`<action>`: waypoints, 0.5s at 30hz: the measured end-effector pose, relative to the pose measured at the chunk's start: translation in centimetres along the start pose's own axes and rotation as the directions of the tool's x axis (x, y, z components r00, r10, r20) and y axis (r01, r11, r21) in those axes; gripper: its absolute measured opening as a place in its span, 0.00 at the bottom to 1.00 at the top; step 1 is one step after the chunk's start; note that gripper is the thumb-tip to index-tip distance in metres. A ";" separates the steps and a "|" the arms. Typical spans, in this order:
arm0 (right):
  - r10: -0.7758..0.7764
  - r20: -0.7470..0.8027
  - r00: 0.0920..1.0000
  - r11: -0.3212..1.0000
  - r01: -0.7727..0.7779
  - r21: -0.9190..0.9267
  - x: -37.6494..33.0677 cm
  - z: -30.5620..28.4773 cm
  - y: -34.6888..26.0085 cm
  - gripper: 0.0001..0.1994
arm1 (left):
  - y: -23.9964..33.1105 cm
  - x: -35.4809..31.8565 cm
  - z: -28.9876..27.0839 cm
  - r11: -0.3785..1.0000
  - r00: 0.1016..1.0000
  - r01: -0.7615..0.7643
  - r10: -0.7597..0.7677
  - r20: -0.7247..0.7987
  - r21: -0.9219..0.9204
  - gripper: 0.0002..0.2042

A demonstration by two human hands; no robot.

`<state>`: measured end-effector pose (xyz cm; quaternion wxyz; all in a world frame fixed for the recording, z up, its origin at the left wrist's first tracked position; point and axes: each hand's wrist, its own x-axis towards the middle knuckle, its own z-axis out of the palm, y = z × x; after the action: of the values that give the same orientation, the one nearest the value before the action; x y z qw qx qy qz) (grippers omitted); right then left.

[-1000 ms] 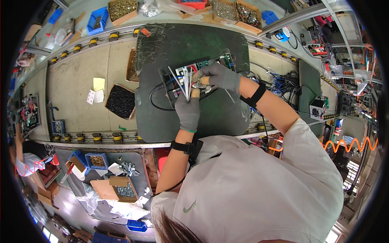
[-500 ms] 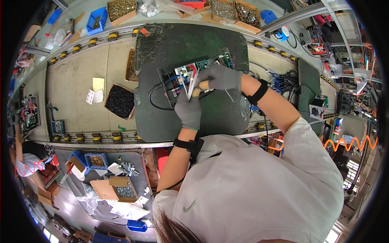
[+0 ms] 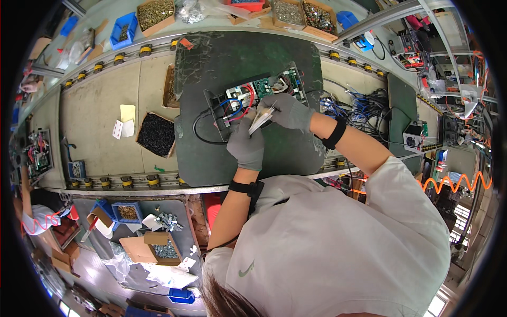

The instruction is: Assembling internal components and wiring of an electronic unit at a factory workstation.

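Note:
Both my hands wear grey gloves and meet over a dark green work mat (image 3: 248,53). Between them is a bundle of thin white strips (image 3: 260,122) that look like cable ties. My left hand (image 3: 246,145) pinches the lower end of the bundle. Closed around its upper end is my right hand (image 3: 289,112), whose fingertips are partly hidden. Just beyond the hands lies an open electronic unit (image 3: 261,85) with a green circuit board, red and blue wires and dark end panels. A black cable (image 3: 196,130) loops out from its left side.
Left of the mat stand a box of small black parts (image 3: 157,134) and some paper slips (image 3: 127,119). Bundled cables (image 3: 367,108) lie to the right. Boxes of small hardware (image 3: 155,14) line the far shelf. A side table with an open carton (image 3: 153,247) is at lower left.
The white strips have swung from nearly upright to a slant toward the right. My right hand has shifted slightly right and down, uncovering more of the electronic unit.

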<state>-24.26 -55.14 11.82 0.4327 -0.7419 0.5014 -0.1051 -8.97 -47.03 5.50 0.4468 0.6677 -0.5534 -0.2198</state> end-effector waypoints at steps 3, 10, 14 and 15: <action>0.072 0.278 0.958 0.965 -0.137 0.222 -0.9 -0.5 -0.4 0.10 | 0.0 0.4 0.0 0.993 0.993 0.119 -0.119 -0.008 -0.009 0.13; -0.255 0.290 0.922 0.940 0.166 0.298 -4.1 2.0 -3.4 0.08 | 0.4 1.0 -0.1 0.947 0.949 0.307 -0.297 0.107 -0.097 0.11; 0.310 -0.247 0.918 0.828 -0.133 0.544 -3.7 2.8 -3.1 0.12 | 0.5 0.8 0.0 0.964 0.963 0.260 -0.263 0.053 0.060 0.12; 0.370 -0.261 0.892 0.856 -0.219 0.468 -3.6 2.6 -3.0 0.15 | 0.6 0.7 0.0 0.970 0.970 0.240 -0.241 0.027 0.042 0.13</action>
<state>-22.47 -50.36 13.48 0.5015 -0.5125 0.6424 -0.2706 -9.09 -47.71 6.17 0.3953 0.7347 -0.4794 -0.2723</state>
